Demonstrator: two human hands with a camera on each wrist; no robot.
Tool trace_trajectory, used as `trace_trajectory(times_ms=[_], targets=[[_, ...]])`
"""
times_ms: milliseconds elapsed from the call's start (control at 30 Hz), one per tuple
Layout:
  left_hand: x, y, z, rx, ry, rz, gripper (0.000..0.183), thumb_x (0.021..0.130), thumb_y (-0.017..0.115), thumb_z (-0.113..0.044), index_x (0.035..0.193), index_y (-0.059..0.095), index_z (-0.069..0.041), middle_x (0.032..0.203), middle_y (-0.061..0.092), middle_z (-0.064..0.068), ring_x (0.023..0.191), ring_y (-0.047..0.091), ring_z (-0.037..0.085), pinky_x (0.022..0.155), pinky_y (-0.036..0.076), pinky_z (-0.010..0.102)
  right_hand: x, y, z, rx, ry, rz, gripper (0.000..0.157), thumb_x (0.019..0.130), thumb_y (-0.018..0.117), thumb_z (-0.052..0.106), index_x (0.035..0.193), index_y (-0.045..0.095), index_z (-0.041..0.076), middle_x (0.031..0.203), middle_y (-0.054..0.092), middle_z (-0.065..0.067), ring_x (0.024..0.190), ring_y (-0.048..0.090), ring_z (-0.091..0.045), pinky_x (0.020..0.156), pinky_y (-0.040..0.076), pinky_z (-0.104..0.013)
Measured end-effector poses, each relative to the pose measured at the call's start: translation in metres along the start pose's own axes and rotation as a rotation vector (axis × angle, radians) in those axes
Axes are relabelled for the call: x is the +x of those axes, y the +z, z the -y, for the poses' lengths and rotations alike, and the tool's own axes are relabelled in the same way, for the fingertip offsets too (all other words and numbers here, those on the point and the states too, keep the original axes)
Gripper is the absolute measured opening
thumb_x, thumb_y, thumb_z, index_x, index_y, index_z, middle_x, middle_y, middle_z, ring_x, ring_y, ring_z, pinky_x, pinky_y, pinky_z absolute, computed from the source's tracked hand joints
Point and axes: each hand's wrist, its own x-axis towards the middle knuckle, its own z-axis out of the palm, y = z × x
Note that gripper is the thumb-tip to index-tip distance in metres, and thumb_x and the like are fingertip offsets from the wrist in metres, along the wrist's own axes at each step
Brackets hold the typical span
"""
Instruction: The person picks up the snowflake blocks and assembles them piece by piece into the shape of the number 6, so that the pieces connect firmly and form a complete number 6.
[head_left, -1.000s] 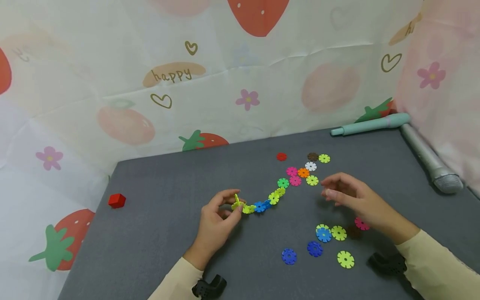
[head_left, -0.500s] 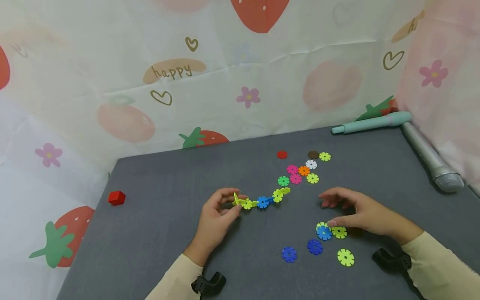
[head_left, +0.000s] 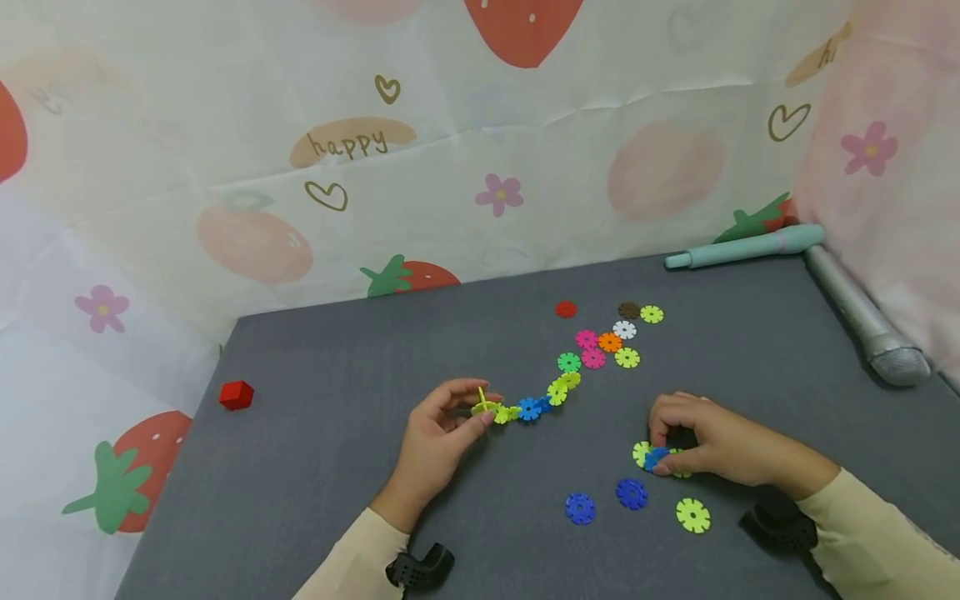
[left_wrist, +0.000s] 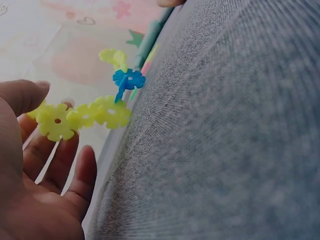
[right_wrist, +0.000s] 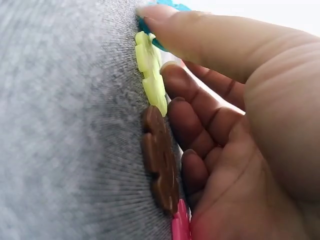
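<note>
In the head view my left hand [head_left: 435,437] pinches the near end of a chain of notched snowflake discs [head_left: 529,408], yellow-green at both ends and blue in the middle. The left wrist view shows the thumb and fingers at a yellow-green disc [left_wrist: 57,122], with the blue part [left_wrist: 129,80] farther along. Over to the right, my right hand [head_left: 723,446] has thumb and forefinger on a light blue snowflake disc [head_left: 655,459], which is partly hidden. Yellow-green [right_wrist: 153,75], brown [right_wrist: 160,160] and pink [right_wrist: 181,222] discs lie beneath that hand in the right wrist view.
Loose discs lie beyond the chain, among them green [head_left: 568,362], orange [head_left: 610,342] and red [head_left: 566,309]. Nearer are two dark blue discs [head_left: 632,494] and a yellow-green one [head_left: 693,516]. A red block [head_left: 236,396] sits far left; a silver microphone [head_left: 870,321] lies at right.
My right hand has come down and toward me onto the light blue disc, its thumb and forefinger closing on it. The left hand keeps its hold on the chain, shifting only slightly.
</note>
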Motion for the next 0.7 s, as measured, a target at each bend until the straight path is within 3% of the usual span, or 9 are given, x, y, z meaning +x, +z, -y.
trace_trajectory(times_ms=[300,500,700], targets=[[-0.002,0.004,0.000,0.017,0.047,0.019,0.040,0.099,0.078,0.004,0.138,0.069,0.006,0.118,0.076,0.013,0.104,0.070,0.027,0.081,0.059,0.031,0.002,0.001,0.005,0.126,0.055,-0.116,0.017,0.104,0.076,0.004,0.103,0.079,0.021,0.099,0.068,0.004,0.083,0.062,-0.017,0.071,0.053,-0.031],[-0.002,0.006,-0.003,0.024,0.070,0.039,0.039,0.100,0.077,0.004,0.139,0.071,0.004,0.121,0.072,0.024,0.107,0.069,0.025,0.084,0.058,0.031,0.009,0.004,0.021,0.144,0.089,-0.210,0.019,0.104,0.074,0.001,0.101,0.076,0.020,0.092,0.068,0.002,0.077,0.064,-0.019,0.066,0.054,-0.031],[-0.003,0.010,-0.008,0.032,0.089,0.063,0.043,0.098,0.079,0.005,0.140,0.071,-0.001,0.115,0.074,0.012,0.102,0.067,0.025,0.081,0.056,0.031,0.021,0.009,0.041,0.115,0.097,-0.249,0.018,0.103,0.076,0.003,0.100,0.076,0.021,0.090,0.071,0.000,0.078,0.065,-0.019,0.070,0.055,-0.031]])
